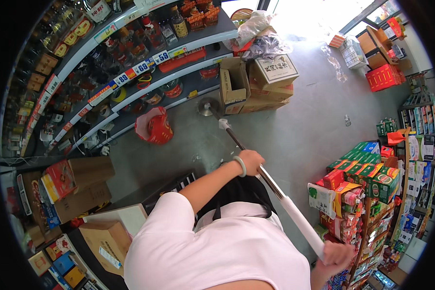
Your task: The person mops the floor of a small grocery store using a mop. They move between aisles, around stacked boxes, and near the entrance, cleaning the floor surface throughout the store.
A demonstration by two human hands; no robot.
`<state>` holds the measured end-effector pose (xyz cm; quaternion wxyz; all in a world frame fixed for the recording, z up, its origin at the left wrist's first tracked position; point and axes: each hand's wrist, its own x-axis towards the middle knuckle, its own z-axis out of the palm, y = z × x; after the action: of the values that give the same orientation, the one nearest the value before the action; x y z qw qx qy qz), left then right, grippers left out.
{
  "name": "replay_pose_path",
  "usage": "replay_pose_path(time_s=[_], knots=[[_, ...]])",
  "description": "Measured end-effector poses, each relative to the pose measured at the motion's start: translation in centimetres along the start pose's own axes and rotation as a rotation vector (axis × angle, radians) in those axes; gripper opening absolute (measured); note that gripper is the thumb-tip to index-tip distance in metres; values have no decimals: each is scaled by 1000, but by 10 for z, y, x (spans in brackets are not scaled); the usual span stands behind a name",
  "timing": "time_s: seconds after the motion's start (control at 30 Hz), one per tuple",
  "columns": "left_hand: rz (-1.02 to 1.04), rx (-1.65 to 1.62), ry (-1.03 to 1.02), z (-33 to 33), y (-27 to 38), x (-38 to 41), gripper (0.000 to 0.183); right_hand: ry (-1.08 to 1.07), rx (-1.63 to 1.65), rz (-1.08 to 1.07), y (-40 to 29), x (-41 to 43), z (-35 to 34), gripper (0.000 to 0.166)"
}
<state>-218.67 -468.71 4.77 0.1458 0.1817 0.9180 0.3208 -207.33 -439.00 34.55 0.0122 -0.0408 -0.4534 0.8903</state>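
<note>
A long metal pole (pixel 272 181) with a pale grip runs slantwise across the view. My left hand, with a pale bangle on its wrist, closes round the pole's middle (pixel 252 162); my right hand (pixel 336 253) is wrapped round the grip's end at the lower right. At the pole's far end a round metal disc (pixel 206 106) rests on the grey floor (pixel 304 119), between the lower shelf and an opened cardboard box. Whether the disc carries mop strands cannot be told. A white collar piece sits on the pole near the disc.
A red bucket-like container (pixel 154 125) stands by the bottle shelves (pixel 188 81). Stacked cartons (pixel 268 98) and an open cardboard box (pixel 234 81) border the pole's far end. Green drink cartons (pixel 380 181) top a snack shelf at right. Brown boxes (pixel 107 243) lie at left.
</note>
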Motion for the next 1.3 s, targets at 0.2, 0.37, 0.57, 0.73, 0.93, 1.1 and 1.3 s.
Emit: replay_pose_path(time_s=[0.2,0.37,0.57,0.73,0.93,1.1,1.3], knots=[[-4,-25,-84,55,-8,14,19,92,-316,54,15,-11,7,46],[221,-126,-332,71,57,22,21,260,-396,-53,-60,-13,10,44],[270,-192,-400,27,130,30,21,-14,-218,-55,-112,-4,55,45],[350,-165,-391,-4,154,26,23,69,-115,-187,-145,-20,63,41],[204,-31,-353,-34,114,24,26,-9,54,-50,-115,11,41,36],[-112,-29,-154,9,18,13,18,377,-136,26,-11,19,11,33],[-232,-126,20,50,-2,-5,13,452,-243,93,17,29,21,38]])
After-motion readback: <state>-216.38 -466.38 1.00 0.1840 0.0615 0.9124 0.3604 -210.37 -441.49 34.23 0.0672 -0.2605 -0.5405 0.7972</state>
